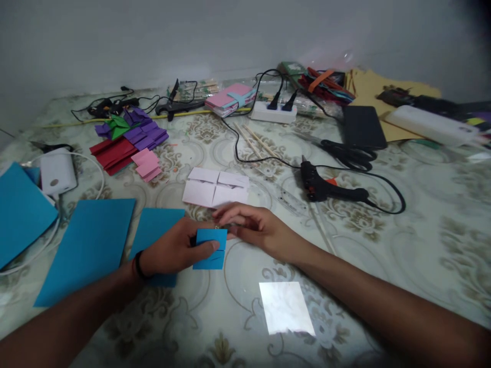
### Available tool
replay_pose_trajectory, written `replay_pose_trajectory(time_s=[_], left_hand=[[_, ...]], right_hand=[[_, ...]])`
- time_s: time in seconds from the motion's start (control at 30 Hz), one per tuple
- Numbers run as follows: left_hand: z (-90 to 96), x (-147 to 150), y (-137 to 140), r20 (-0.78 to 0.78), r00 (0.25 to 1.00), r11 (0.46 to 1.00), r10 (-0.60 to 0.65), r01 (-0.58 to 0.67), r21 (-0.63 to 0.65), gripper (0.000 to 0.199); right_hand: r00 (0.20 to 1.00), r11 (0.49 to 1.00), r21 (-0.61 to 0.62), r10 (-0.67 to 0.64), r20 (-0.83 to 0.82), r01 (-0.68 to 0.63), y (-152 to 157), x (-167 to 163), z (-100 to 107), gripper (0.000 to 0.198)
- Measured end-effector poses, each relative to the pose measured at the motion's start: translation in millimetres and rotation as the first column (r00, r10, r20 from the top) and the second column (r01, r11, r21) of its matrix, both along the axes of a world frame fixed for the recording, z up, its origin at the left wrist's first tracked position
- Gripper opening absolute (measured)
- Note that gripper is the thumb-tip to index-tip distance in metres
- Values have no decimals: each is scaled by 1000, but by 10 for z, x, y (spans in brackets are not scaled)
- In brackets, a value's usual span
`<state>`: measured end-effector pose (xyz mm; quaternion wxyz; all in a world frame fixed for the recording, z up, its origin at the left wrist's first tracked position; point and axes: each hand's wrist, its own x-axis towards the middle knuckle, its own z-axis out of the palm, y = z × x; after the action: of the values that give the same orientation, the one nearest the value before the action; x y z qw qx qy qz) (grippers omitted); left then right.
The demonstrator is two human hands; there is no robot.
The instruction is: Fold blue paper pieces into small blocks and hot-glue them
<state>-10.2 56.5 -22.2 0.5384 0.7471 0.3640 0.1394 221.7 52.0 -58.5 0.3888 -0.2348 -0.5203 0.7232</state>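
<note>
The left hand (174, 248) pinches a small blue paper square (207, 261), its thumb flat across the face and its other fingers behind, while the right hand (261, 230) curls in so that the fingertips of the 2 hands meet by the square's far edge; the right fingers overlap the left there, so I cannot tell whether they grip the paper or only brush it. Taking the white folded paper (205, 189) as landmark, the blue square is just on its near side. Dark lines cross the square below the thumb, where the layers seem to part. For neat handling, I would set the thumb close to those lines and let the right fingertips square up the far edge, bringing corners together before pressing any crease, then press from the middle outward; a light grip should spare thin paper unwanted dents. To the left of the white folded paper and nearer the person, 2 blue sheets, a wide one (88, 250) and a narrow one (157, 225), lie beside the left forearm. Left of it and farther back are a pink stepped piece (148, 163) and a red pleated piece (114, 155). To its right rest a hot-glue gun (326, 189) and, behind that, black-handled scissors (345, 152).
</note>
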Motion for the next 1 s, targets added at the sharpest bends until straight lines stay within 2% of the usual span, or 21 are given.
replay_pose_trajectory(time_s=[0.2, 0.6, 0.87, 1.0], left_hand=[[62, 18, -9, -12, 1000, 1000, -1, 1, -18, 33], [42, 20, -4, -19, 1000, 1000, 5, -5, -2, 35], [44, 8, -10, 1, 1000, 1000, -2, 2, -27, 32], [50, 12, -7, 12, 1000, 1000, -16, 17, -19, 33]], right_hand=[[999, 999, 35, 32, -21, -32, 3, 9, 2, 18], [999, 998, 30, 48, -13, -48, 6, 19, 18, 32], [1000, 1000, 23, -5, -20, 5, 0, -17, -9, 20], [1000, 999, 49, 15, -23, -14, -6, -3, -1, 23]])
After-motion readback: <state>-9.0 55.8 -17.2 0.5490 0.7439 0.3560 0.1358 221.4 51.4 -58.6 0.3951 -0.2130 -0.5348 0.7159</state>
